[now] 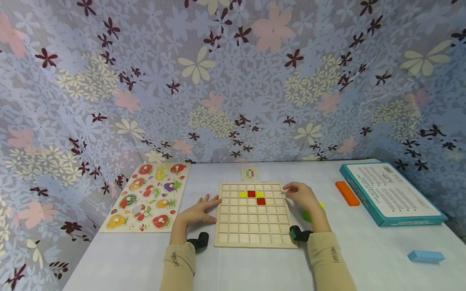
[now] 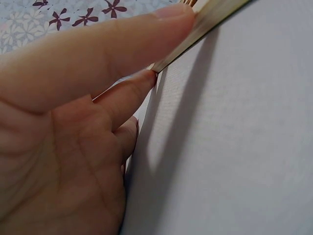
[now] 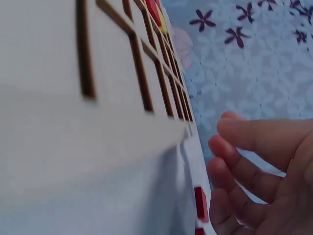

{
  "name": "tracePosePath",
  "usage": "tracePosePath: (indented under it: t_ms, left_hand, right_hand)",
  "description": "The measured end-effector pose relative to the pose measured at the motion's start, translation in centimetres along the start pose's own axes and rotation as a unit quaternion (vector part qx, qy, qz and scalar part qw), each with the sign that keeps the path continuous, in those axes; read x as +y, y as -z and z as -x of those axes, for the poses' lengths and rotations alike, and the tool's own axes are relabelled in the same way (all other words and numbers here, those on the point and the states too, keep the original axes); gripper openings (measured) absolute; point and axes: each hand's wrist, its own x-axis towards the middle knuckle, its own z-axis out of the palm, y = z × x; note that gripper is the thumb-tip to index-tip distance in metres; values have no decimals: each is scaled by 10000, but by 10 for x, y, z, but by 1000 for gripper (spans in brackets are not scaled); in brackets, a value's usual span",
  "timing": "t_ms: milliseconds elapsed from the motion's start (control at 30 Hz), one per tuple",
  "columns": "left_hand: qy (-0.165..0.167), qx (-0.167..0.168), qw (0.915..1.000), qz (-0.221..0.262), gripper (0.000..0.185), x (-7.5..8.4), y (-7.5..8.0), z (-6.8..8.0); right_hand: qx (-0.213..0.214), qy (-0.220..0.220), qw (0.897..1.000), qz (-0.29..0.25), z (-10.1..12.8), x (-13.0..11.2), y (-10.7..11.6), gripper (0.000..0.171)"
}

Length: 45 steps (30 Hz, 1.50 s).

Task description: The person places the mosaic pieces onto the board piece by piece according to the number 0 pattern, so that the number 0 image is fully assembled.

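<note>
While the left hand [image 1: 196,213] lies flat on the desk [image 1: 255,266] with its fingers straight and spread, the fingertips press against the left edge of the wooden grid board [image 1: 251,226]; the left wrist view shows the thumb [image 2: 122,44] laid along that edge and a finger touching the board's rim. That hand holds nothing. The right hand [image 1: 302,196] rests at the board's right edge near its far corner, fingers loosely bent and, as the right wrist view shows, relaxed with no piece between them.

The board sits at the middle of the desk, close to the near edge. Two red squares [image 1: 256,197] and two yellow quarter pieces [image 1: 243,194] sit in its far rows. A small pattern card [image 1: 250,173] lies just beyond the board's far edge. Green and yellow pieces [image 1: 306,215] lie partly hidden beside the right wrist.

At the desk's left edge lies a fruit puzzle board [image 1: 149,197]. Toward the right edge lie an orange block [image 1: 347,193] and a teal-rimmed box [image 1: 393,193]; a light blue block [image 1: 426,256] lies near the right near corner.
</note>
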Motion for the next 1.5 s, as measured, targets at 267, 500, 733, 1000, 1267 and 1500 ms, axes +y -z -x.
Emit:
tracePosePath:
  t_ms: [267, 500, 733, 1000, 1267, 1500]
  left_hand:
    - [-35, 11, 10000, -5, 75, 1, -1, 1]
    - [-42, 21, 10000, 19, 75, 0, 0, 1]
    - [-53, 45, 9999, 113, 74, 0, 0, 1]
    - [-46, 23, 9999, 96, 74, 1, 0, 1]
    - [-41, -4, 10000, 61, 75, 0, 0, 0]
    - [-51, -1, 9999, 91, 75, 1, 1, 0]
  right_hand:
    - [197, -540, 9983, 8, 3, 18, 14, 29]
    - [321, -833, 9960, -24, 7, 25, 21, 36]
    - [345, -1003, 9943, 142, 7, 32, 25, 39]
    - [334, -1056, 9936, 237, 8, 33, 26, 39]
    - [396, -973, 9942, 216, 7, 31, 24, 41]
    - [411, -849, 9951, 284, 5, 29, 23, 42]
